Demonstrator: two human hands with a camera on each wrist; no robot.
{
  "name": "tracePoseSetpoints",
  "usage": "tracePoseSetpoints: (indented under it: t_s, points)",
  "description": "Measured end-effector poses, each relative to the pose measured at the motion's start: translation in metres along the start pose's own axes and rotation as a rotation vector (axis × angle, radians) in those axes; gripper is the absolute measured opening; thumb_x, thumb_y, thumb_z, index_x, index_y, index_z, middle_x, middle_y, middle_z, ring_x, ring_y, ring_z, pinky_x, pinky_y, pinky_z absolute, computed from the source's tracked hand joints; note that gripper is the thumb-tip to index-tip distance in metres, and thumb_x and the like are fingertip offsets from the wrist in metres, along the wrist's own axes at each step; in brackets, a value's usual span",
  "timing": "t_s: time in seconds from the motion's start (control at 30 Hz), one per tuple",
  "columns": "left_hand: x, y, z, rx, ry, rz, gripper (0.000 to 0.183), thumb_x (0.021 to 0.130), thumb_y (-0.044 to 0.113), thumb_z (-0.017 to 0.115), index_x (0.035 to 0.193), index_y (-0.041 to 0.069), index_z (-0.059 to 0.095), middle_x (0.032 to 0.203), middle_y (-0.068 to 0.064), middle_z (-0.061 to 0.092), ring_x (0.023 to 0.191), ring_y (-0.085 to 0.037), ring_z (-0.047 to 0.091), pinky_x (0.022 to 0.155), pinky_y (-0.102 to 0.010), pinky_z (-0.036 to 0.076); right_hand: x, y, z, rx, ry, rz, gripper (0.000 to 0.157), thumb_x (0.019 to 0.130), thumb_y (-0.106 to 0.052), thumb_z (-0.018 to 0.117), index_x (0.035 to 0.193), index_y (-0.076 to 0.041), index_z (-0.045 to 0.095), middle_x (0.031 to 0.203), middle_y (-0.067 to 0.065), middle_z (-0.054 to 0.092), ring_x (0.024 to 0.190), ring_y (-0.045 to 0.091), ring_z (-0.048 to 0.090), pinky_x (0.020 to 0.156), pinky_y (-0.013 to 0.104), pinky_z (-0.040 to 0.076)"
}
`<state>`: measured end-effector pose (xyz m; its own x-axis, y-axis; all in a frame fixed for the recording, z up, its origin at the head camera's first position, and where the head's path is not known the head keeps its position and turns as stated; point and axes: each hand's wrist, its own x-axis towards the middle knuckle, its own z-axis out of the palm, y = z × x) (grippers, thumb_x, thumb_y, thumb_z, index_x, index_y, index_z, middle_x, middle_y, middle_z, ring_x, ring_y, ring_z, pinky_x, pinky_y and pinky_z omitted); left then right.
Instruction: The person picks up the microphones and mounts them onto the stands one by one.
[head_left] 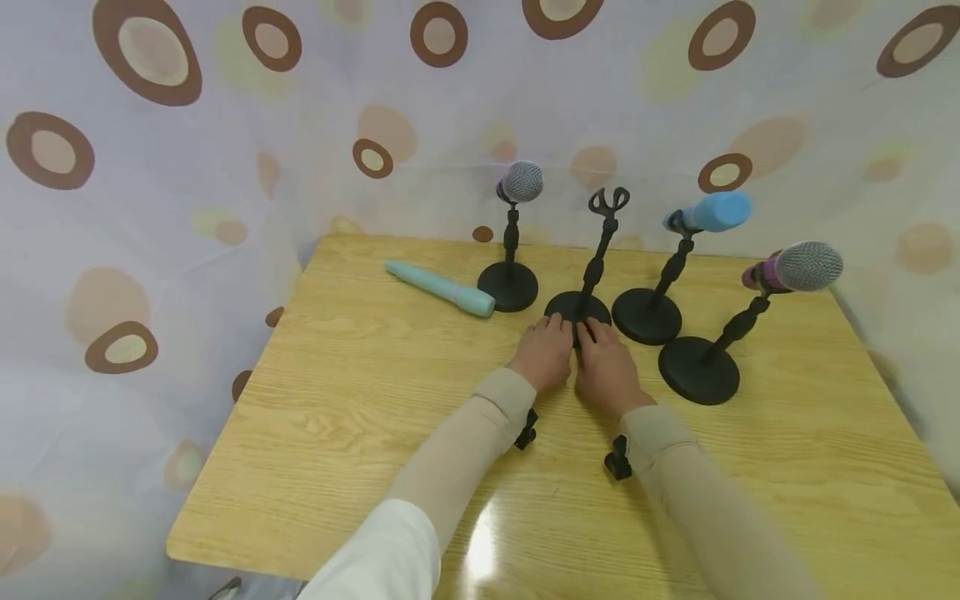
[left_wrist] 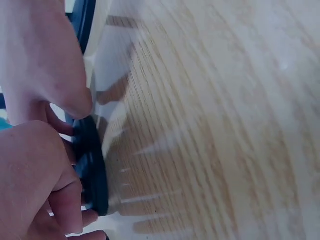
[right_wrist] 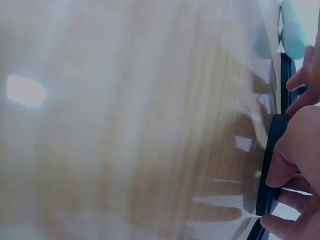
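My left hand (head_left: 545,352) and right hand (head_left: 606,369) are side by side on the round black base of a microphone stand (head_left: 594,271). An empty forked clip tops this stand. In the left wrist view, my left hand's bent fingers (left_wrist: 67,202) hold the edge of the base (left_wrist: 95,172). The right wrist view shows my right thumb and fingers curled at the base's rim (right_wrist: 272,155). Part of the base is covered by my hands. To its left lies a turquoise microphone (head_left: 440,287) on the table.
Left of the empty clip, a stand holds a silver-headed microphone (head_left: 522,182). On the right, one stand carries a blue microphone (head_left: 716,212) and another a purple microphone with a silver head (head_left: 806,267). All stand on the wooden table (head_left: 337,417), before a patterned curtain (head_left: 315,108).
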<state>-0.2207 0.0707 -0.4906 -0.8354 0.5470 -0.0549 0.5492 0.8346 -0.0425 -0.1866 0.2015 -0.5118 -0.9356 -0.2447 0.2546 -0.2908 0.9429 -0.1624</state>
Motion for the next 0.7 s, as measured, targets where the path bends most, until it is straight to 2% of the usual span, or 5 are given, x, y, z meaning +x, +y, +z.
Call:
tracePoseSetpoints:
  t_s: [0.1,0.23,0.47,0.57,0.7]
  points:
    - [-0.005,0.001,-0.001,-0.006,-0.003,-0.009,0.043,0.102,0.027,0.048,0.141,0.008,0.048,0.139,-0.009,0.052,0.122,-0.022,0.057,0.102,-0.036,0.05,-0.006,-0.005,0.0,-0.01,0.019,-0.015,0.041,0.094,-0.005,0.058,0.132,0.012,0.056,0.131,0.033,0.054,0.123,0.048,0.054,0.101,0.055,0.049]
    - [-0.012,0.003,-0.003,0.003,0.017,-0.017,0.044,0.103,0.027,0.047,0.143,0.008,0.047,0.139,-0.009,0.051,0.12,-0.023,0.058,0.101,-0.037,0.05,-0.011,-0.011,0.001,-0.034,0.064,-0.034,0.041,0.091,-0.005,0.061,0.129,0.01,0.059,0.126,0.031,0.058,0.117,0.047,0.056,0.095,0.055,0.052]
    - [-0.023,0.011,0.0,0.09,0.079,-0.014,0.042,0.106,0.029,0.044,0.141,0.009,0.052,0.132,-0.008,0.054,0.113,-0.023,0.06,0.096,-0.036,0.052,-0.024,-0.019,-0.002,-0.073,0.095,-0.048,0.041,0.089,-0.007,0.064,0.128,0.008,0.061,0.121,0.03,0.06,0.108,0.046,0.059,0.088,0.054,0.055]
    - [-0.027,0.014,0.003,0.077,0.126,-0.007,0.04,0.107,0.026,0.043,0.139,0.006,0.054,0.133,-0.01,0.055,0.121,-0.026,0.058,0.098,-0.038,0.052,-0.03,-0.021,-0.002,-0.074,0.119,-0.052,0.04,0.089,-0.008,0.064,0.127,0.007,0.062,0.119,0.029,0.061,0.105,0.046,0.06,0.085,0.053,0.056]
    - [-0.035,0.016,0.007,0.055,0.127,0.008,0.041,0.107,0.024,0.042,0.142,0.004,0.051,0.149,-0.014,0.048,0.139,-0.027,0.046,0.104,-0.042,0.05,-0.036,-0.024,-0.001,-0.067,0.12,-0.055,0.04,0.09,-0.009,0.064,0.127,0.007,0.062,0.121,0.029,0.06,0.106,0.045,0.059,0.089,0.054,0.054]
